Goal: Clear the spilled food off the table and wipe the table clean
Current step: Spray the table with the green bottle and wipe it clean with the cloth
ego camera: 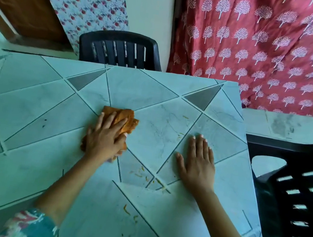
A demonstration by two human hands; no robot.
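Crumpled orange cloth [124, 118] under left hand [102, 141], yellowish scraps [140, 174] nearby

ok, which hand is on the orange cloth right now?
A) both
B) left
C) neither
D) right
B: the left hand presses down on the orange cloth, while the right hand lies flat on the bare table, apart from the cloth.
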